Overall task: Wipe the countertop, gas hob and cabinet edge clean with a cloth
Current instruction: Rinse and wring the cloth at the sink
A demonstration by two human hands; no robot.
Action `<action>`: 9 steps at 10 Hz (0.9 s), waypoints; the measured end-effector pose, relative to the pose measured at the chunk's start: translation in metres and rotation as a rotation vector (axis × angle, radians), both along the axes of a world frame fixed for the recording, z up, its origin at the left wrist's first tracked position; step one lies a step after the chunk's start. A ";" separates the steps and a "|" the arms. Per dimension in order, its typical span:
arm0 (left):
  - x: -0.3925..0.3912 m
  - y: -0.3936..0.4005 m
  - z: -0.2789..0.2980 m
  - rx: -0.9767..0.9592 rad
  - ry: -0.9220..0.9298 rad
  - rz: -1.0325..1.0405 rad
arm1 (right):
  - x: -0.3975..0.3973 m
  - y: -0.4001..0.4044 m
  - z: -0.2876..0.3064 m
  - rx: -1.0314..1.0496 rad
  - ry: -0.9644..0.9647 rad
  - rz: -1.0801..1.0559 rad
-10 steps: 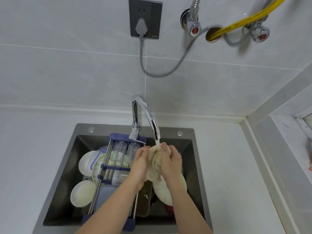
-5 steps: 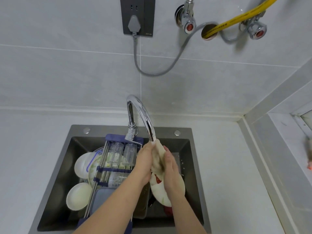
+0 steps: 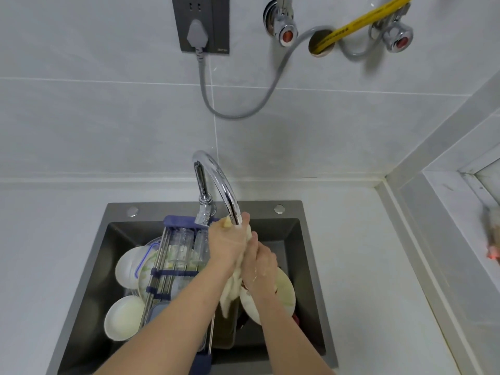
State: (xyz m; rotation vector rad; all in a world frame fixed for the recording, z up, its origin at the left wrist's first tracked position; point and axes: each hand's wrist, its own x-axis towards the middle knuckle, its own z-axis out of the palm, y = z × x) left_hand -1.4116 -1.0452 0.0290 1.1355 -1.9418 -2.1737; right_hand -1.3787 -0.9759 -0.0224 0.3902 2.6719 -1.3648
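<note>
Both hands, left (image 3: 226,243) and right (image 3: 261,263), grip the cloth (image 3: 230,290) under the tap (image 3: 221,182) over the sink (image 3: 89,269); wiping of countertop (image 3: 365,266) seemingly not yet begun, hob unseen.

Bright, even, cool light fills the head view, washing the pale wall tiles (image 3: 108,117) almost flat. Highlights glint along the chrome faucet (image 3: 216,180); soft shadows trail the gray cable (image 3: 243,112) and the valves at upper right. Wide-angle distortion bends lines toward the edges. A blurred object (image 3: 492,239) smears at right. The dark sink (image 3: 311,266) holds detail.
</note>
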 end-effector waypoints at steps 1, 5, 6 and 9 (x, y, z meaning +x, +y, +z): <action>-0.001 -0.011 -0.007 0.001 -0.068 0.004 | -0.010 -0.008 -0.015 0.166 -0.065 0.215; 0.010 -0.043 -0.011 0.661 -0.052 -0.020 | -0.010 0.026 -0.006 -0.167 -0.060 0.351; 0.001 -0.035 -0.012 0.487 -0.067 -0.065 | 0.005 0.044 -0.006 -0.032 -0.019 0.485; 0.007 -0.028 -0.019 0.143 0.044 -0.223 | -0.007 0.035 0.002 -0.009 -0.176 0.319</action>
